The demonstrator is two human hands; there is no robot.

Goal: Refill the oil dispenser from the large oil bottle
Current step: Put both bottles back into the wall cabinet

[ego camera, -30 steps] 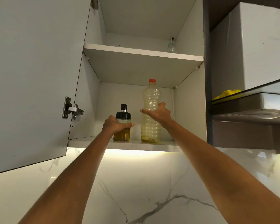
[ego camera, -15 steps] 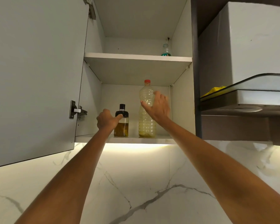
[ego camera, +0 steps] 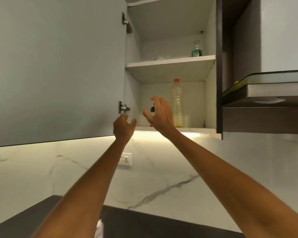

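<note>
The large oil bottle (ego camera: 177, 103), clear plastic with a red cap and pale yellow oil, stands upright on the lower shelf (ego camera: 193, 129) of the open wall cabinet. The oil dispenser (ego camera: 152, 109) stands left of it; only a bit of its black top shows behind my right hand. My right hand (ego camera: 159, 114) is raised in front of the dispenser with fingers spread, holding nothing and clear of the bottle. My left hand (ego camera: 123, 126) hangs lower left, near the shelf's front edge, fingers loosely curled and empty.
The cabinet door (ego camera: 58, 69) stands open on the left, its hinge (ego camera: 123, 108) just above my left hand. A small bottle (ego camera: 197, 49) sits on the upper shelf. A range hood (ego camera: 265, 102) juts out at right. Below are a marble backsplash, a wall socket (ego camera: 125, 159) and a dark countertop (ego camera: 144, 224).
Both hands have let go and drawn back from the dispenser and the large bottle, which stay on the shelf. The camera has pulled back and tilted down.
</note>
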